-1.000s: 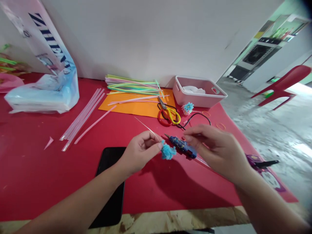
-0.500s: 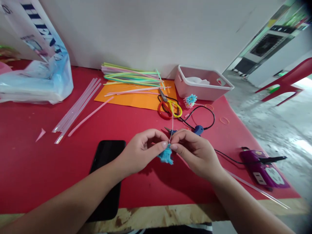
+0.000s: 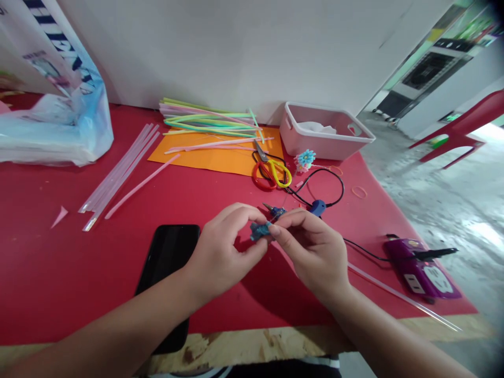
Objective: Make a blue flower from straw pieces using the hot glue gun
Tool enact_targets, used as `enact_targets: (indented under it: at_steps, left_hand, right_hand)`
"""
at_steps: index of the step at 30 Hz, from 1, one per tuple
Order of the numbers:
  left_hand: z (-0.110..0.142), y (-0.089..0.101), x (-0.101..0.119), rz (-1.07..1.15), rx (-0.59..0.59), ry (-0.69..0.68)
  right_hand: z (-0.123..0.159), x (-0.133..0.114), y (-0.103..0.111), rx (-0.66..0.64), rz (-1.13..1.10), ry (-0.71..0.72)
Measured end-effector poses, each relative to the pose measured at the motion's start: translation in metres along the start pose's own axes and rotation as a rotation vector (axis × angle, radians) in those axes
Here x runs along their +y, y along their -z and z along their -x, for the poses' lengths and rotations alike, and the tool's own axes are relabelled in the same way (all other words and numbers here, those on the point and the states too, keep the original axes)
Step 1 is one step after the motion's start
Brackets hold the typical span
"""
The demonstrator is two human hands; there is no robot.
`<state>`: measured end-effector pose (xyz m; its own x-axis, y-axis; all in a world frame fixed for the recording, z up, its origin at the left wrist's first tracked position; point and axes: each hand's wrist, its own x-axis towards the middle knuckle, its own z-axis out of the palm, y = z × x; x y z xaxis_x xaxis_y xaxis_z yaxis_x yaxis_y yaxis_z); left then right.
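A small blue fuzzy pipe-cleaner piece (image 3: 259, 231), gathered at one end, is held up between my hands above the red table. My right hand (image 3: 315, 249) pinches its gathered end between thumb and forefinger. Around its petal-like loops curve the thumb and fingers of my left hand (image 3: 228, 249), seeming to touch it above and below. A thin stem leading from the piece is mostly hidden by my fingers. Just behind my hands lies a pair of dark-handled pliers or cutters (image 3: 275, 211), partly covered.
Scissors (image 3: 271, 170) lie by an orange sheet (image 3: 205, 163) bearing pipe cleaners (image 3: 208, 123). A pink basket (image 3: 326, 142), finished blue-and-pink flower (image 3: 305, 159), black cord and purple power strip (image 3: 425, 270) are on the right. A phone (image 3: 169, 262), clear-wrapped sticks (image 3: 122, 173) and plastic bag (image 3: 86, 121) sit left.
The blue piece has turned from hanging downward to lying sideways, loops to the left. My left fingers have shifted from its top to around the loops. The view has shifted slightly.
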<state>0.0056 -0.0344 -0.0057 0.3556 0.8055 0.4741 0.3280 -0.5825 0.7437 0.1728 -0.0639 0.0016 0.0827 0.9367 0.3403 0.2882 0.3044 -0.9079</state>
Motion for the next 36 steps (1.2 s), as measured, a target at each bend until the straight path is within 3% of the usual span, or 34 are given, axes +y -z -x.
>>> enact_targets:
  at_steps: [8, 17, 21, 27, 31, 36]
  left_hand:
    - [0.001, 0.001, -0.001, 0.048, 0.025, 0.096]
    - [0.000, 0.003, 0.001, 0.122, 0.026, 0.117]
    - [0.000, 0.004, 0.000, 0.229, 0.015, 0.209]
    - [-0.004, 0.004, 0.000, 0.563, -0.096, 0.450]
    - [-0.008, 0.005, -0.001, 0.865, -0.227, 0.597]
    - [-0.011, 0.007, -0.006, 1.021, -0.420, 0.711]
  right_hand:
    - [-0.001, 0.008, 0.004, 0.002, 0.074, 0.117]
    - [-0.007, 0.011, 0.011, -0.092, -0.152, 0.037]
    - [-0.008, 0.010, 0.015, -0.112, -0.151, 0.003]
    - [-0.009, 0.012, 0.022, -0.144, -0.104, 0.009]
    - [-0.011, 0.010, 0.026, -0.234, -0.107, 0.046]
    - [-0.011, 0.004, 0.026, -0.337, -0.049, 0.116]
